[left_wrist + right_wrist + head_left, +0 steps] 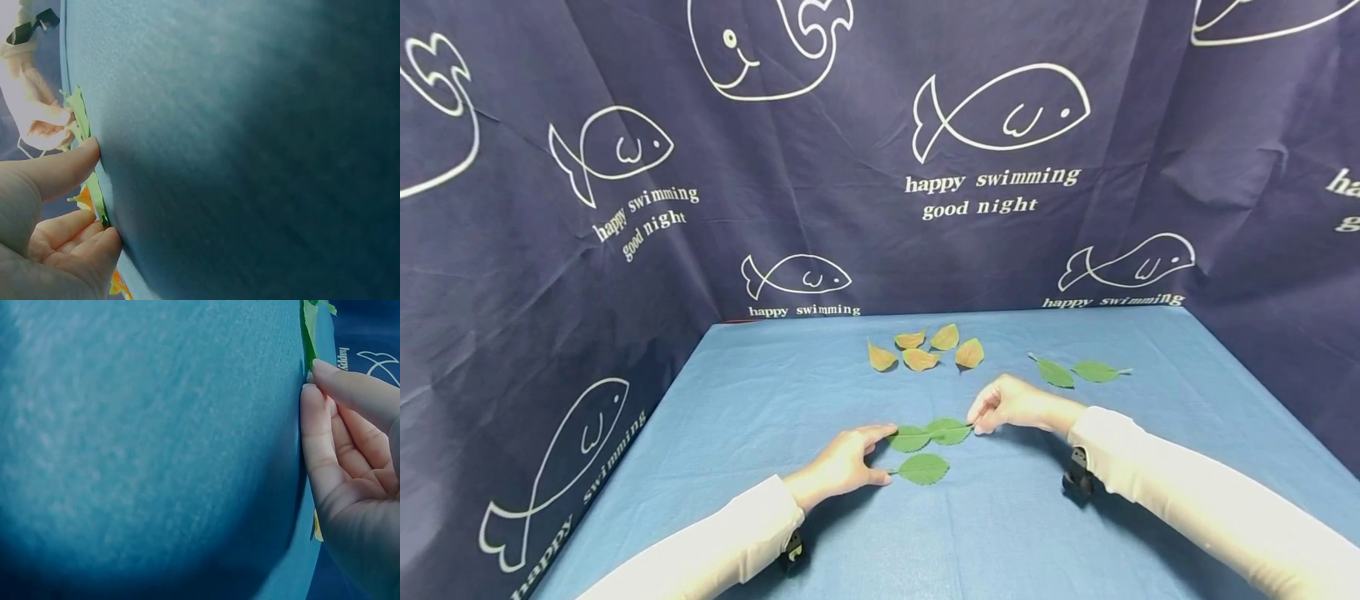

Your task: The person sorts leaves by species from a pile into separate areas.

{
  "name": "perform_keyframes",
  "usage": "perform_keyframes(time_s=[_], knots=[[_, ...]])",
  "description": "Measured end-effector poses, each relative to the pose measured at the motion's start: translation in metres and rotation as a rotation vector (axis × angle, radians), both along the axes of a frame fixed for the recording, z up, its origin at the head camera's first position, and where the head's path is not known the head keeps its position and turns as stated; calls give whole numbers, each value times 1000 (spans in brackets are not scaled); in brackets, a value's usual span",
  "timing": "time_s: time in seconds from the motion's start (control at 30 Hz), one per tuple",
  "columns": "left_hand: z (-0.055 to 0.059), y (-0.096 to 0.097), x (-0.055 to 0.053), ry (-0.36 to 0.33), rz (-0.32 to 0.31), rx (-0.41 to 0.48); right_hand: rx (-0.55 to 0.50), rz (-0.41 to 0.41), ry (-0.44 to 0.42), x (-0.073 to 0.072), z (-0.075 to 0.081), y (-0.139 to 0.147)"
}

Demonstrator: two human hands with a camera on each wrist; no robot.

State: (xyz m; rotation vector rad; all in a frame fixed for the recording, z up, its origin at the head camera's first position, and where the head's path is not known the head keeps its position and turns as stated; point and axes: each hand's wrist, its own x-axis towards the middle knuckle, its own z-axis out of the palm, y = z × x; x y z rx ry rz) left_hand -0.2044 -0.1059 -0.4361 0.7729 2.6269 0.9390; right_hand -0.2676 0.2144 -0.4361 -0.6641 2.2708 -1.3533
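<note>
In the head view, my right hand (1011,404) pinches the stem end of a green leaf (950,431) between thumb and fingertips. That leaf's other end meets a second green leaf (910,439) to its left. My left hand (844,462) rests on the cloth with thumb and index finger spread apart. Its index fingertip touches the left edge of the second leaf, while the thumb lies at the stem of a third green leaf (925,469) nearer me. In the right wrist view, the pinched leaf (310,331) stands edge-on above the fingertips.
Several yellow-brown leaves (921,359) lie in a cluster farther back on the blue cloth (760,400). Two more green leaves (1054,373) lie at the back right. A dark curtain (880,233) with white fish drawings surrounds the table's back and sides.
</note>
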Motion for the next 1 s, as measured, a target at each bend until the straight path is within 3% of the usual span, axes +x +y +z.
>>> perform_keyframes(time_s=[0.4,1.0], knots=[[6,3,2,-1,-12,-1,-11,-122,16,7,8,7],[5,3,4,0,-10,-12,-64,-242,-19,9,9,37]])
